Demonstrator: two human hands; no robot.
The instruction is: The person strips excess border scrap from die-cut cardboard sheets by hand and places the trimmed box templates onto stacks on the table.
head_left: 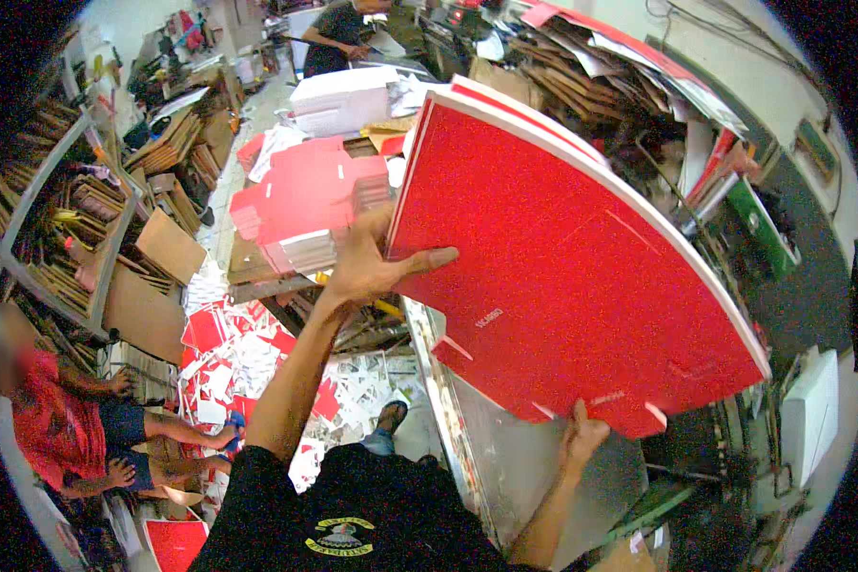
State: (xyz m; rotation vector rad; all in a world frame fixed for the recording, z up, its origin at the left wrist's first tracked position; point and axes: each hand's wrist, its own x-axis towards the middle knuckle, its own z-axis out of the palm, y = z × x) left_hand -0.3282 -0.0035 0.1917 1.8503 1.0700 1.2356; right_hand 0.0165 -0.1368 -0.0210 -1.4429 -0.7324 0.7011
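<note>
Overhead, stack of red die-cut card sheets [562, 257] held tilted above grey metal table [534, 458], white edges showing along its upper side. Left hand [372, 262] at stack's left edge, arm stretched forward and up; thumb lies flat across red face, fingers hidden behind. Right hand [582, 434] at lower edge, forearm raised, thumb up against the sheet; other fingers cannot be told. Beyond, pile of red folded cartons [310, 205]. Red and white offcuts [248, 367] litter floor.

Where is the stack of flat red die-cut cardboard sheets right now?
Head view, centre-right: the stack of flat red die-cut cardboard sheets is lifted over the metal table, between the left hand and right hand.
</note>
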